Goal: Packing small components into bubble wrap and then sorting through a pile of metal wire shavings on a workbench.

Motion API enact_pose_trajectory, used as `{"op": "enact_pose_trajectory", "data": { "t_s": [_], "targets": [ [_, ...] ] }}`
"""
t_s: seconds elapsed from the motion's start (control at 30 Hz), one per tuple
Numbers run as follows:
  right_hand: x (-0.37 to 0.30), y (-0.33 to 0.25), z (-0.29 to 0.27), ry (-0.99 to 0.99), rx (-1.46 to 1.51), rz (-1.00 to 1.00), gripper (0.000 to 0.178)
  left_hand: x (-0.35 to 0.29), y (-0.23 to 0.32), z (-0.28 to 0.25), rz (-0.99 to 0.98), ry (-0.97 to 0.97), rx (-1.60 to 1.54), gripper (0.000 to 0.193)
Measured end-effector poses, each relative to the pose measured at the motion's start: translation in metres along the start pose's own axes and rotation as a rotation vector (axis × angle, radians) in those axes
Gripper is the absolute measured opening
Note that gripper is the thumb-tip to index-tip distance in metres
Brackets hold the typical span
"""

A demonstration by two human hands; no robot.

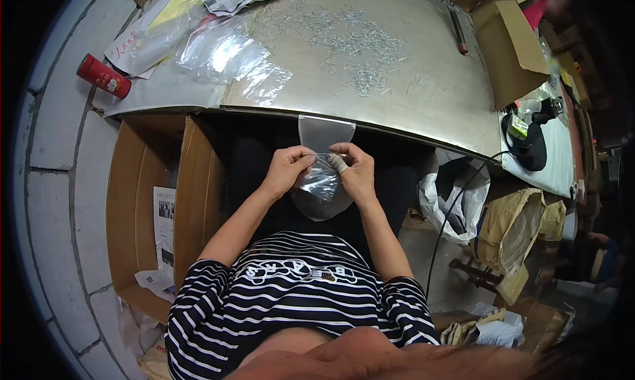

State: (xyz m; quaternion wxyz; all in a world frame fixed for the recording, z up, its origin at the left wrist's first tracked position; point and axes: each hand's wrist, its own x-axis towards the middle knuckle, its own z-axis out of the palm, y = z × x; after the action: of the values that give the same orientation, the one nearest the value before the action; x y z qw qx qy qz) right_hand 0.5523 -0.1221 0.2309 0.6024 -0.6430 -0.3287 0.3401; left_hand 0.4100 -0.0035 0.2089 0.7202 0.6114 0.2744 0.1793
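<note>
Left hand (289, 171) and right hand (358, 175) pinch the upper edge of a clear plastic bag (323, 183) just off the near edge of the worktop (440, 115), the bag seemingly unfilled and its handling unfinished, while many slim metal pins (368, 82) lie loose, unbagged.

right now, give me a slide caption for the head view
Left hand and right hand pinch a clear plastic bag beside a table strewn with slim silvery pieces.
</note>
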Motion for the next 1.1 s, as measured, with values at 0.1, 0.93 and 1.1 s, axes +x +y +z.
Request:
{"op": "enact_pose_trajectory", "data": {
  "t_s": [0.1,0.93,1.1],
  "targets": [
    [-0.013,0.009,0.001,0.182,-0.061,-0.076,0.017,-0.008,0.017,0.006,-0.264,-0.067,-0.276,0.016],
    [-0.008,0.062,-0.044,-0.247,-0.447,0.02,0.018,-0.008,-0.075,-0.018,-0.085,-0.092,0.493,0.022],
    [0.079,-0.036,-0.077,0.31,-0.4,-0.191,0.024,0.012,-0.043,-0.017,-0.046,0.016,0.124,0.039]
  ]
}}
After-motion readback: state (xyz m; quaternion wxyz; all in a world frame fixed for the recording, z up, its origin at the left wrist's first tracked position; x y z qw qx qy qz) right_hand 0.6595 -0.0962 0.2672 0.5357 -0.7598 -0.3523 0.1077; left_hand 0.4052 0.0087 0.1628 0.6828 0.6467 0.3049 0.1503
